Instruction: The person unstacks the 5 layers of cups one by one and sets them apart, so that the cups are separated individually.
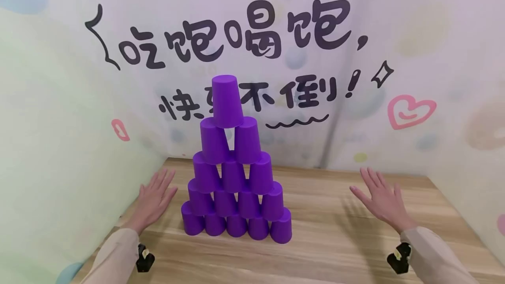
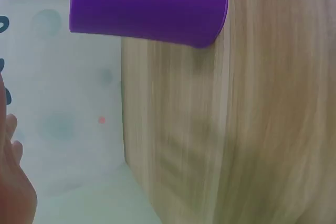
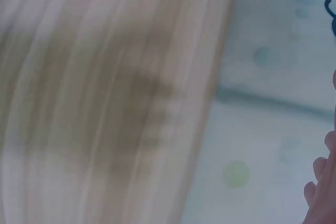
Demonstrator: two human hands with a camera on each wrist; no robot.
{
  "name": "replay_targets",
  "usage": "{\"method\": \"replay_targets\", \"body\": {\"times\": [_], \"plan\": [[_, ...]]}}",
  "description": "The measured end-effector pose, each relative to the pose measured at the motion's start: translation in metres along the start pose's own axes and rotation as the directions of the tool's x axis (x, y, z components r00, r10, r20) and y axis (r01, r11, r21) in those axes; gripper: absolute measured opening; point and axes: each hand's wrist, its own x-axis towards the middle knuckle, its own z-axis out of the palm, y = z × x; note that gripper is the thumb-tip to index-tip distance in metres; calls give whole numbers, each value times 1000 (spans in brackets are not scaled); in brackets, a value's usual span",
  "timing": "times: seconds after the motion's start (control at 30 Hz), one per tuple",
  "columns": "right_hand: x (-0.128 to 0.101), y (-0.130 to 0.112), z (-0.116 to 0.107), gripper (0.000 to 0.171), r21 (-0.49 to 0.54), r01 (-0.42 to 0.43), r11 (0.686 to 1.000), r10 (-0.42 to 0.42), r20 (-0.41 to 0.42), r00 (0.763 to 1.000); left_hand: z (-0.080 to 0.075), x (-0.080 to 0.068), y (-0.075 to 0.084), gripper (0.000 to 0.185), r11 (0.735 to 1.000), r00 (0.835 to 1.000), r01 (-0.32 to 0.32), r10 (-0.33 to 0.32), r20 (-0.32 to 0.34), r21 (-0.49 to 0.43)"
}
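A pyramid of purple cups (image 1: 235,174) stands five rows high on the wooden table (image 1: 331,240), with a single cup (image 1: 226,101) on top. My left hand (image 1: 154,197) hovers flat with straight fingers just left of the pyramid's base, not touching it. My right hand (image 1: 382,198) is spread the same way well to the right, over bare wood. Neither hand holds anything. In the left wrist view one purple cup (image 2: 149,6) lies across the top and a bit of my left hand (image 2: 13,182) shows at the lower left. The right wrist view shows the table (image 3: 105,103) and my right hand's fingertips (image 3: 320,182).
Printed backdrop walls (image 1: 276,56) with black lettering close the table in at the back and both sides. The left wall (image 1: 59,143) stands close to my left hand. Black wrist cameras (image 1: 144,258) sit on both sleeves.
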Motion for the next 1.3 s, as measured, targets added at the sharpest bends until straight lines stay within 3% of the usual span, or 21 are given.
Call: {"method": "replay_targets", "body": {"times": [0.13,0.2,0.3,0.43,0.53,0.73,0.93,1.17,1.3], "plan": [[12,-16,-18,71,39,39,998,-37,-50,998,1,-4,0,48,984,998,-44,35,-55,-170],[18,-26,-29,70,68,57,996,-53,-68,996,3,-7,2,47,961,999,-41,31,-40,-273],[28,-43,-46,68,130,86,988,-75,-90,993,7,-14,5,49,914,999,29,-16,35,-404],[41,-69,-70,68,229,144,963,-124,-100,987,17,-23,11,60,882,994,97,-59,96,-462],[51,-92,-89,70,286,173,942,-151,-98,984,26,-28,14,69,870,994,90,-52,91,-484],[69,-142,-121,69,391,130,911,-117,-59,991,40,-34,12,75,833,993,107,-63,100,-543],[90,-195,-139,64,553,207,807,-190,-88,978,48,-40,11,76,782,990,140,-91,112,-608],[114,-250,-143,61,715,254,651,-271,-93,958,54,-43,13,72,787,991,135,-101,91,-601],[125,-274,-138,61,759,255,599,-311,-72,948,57,-42,11,68,774,994,108,-88,64,-624]]}}
